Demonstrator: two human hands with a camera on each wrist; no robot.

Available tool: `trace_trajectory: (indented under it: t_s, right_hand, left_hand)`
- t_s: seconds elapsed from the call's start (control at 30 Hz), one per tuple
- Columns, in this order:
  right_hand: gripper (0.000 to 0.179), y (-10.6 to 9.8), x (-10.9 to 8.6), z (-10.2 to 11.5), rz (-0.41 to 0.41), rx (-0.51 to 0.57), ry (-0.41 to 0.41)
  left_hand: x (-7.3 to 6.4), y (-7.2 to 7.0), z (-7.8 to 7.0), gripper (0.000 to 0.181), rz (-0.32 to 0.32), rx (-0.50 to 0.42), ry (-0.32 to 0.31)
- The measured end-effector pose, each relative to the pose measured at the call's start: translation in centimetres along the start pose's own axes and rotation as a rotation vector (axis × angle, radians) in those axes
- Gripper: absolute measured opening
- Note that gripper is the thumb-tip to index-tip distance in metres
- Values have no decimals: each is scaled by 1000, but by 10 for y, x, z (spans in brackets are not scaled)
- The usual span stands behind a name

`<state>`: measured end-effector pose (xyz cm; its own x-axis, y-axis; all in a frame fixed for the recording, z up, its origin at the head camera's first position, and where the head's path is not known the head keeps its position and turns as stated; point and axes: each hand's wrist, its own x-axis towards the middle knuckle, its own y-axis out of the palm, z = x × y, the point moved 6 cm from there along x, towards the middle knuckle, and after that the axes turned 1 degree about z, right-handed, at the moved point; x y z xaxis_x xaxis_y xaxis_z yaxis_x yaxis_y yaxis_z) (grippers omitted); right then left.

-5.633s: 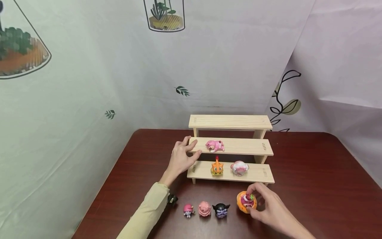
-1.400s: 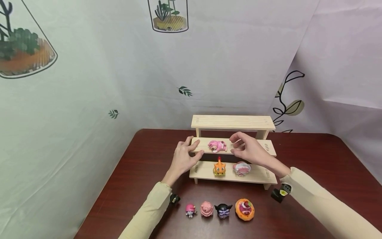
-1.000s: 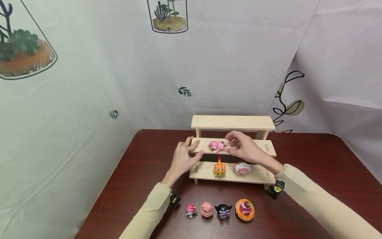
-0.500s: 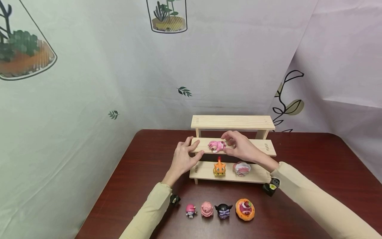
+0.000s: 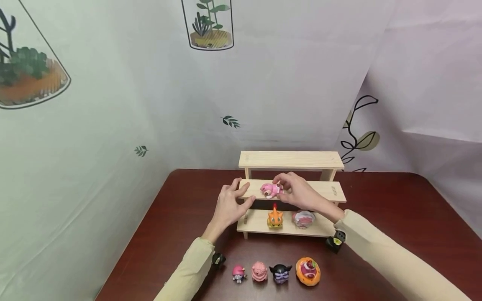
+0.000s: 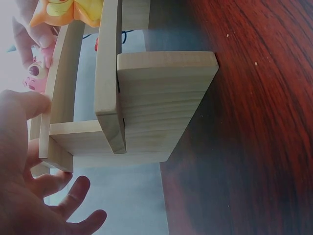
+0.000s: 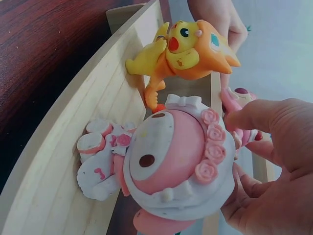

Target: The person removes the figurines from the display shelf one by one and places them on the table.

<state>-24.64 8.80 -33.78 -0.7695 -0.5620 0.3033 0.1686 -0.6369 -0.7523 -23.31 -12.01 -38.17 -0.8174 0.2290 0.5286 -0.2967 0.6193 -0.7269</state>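
A pink bear figurine [image 5: 269, 190] lies on its side on the middle tier of the stepped wooden shelf [image 5: 324, 190]. My right hand [image 5: 299, 192] pinches its lower end between thumb and fingers, coming from the right. In the right wrist view my right hand's fingers [image 7: 259, 115] are at the bear, partly covering it. My left hand [image 5: 229, 205] grips the left end of the middle tier. In the left wrist view its thumb [image 6: 32, 105] presses the tier's front edge, with a finger round the end and the other fingers spread.
On the lowest tier stand an orange-hooded yellow figurine [image 5: 275, 219] and a pink-and-white one [image 5: 303, 218]. In front, on the dark table [image 5: 180, 200], are a pink-capped figurine [image 5: 239, 273], a round pink one [image 5: 259, 271], a black-and-purple one [image 5: 280, 273] and an orange round toy [image 5: 308, 271].
My right hand let go of the orange round toy, moved up to the middle tier, then slid left and took hold of the bear. The left hand stayed on the shelf.
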Motion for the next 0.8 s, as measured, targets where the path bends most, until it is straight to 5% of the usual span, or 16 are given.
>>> trace_trajectory:
  t_s: [0.8]
  right_hand:
    - [31, 1, -2, -4, -31, -23, -11]
  left_hand:
    - [-1, -1, -1, 48, -5, -9, 5]
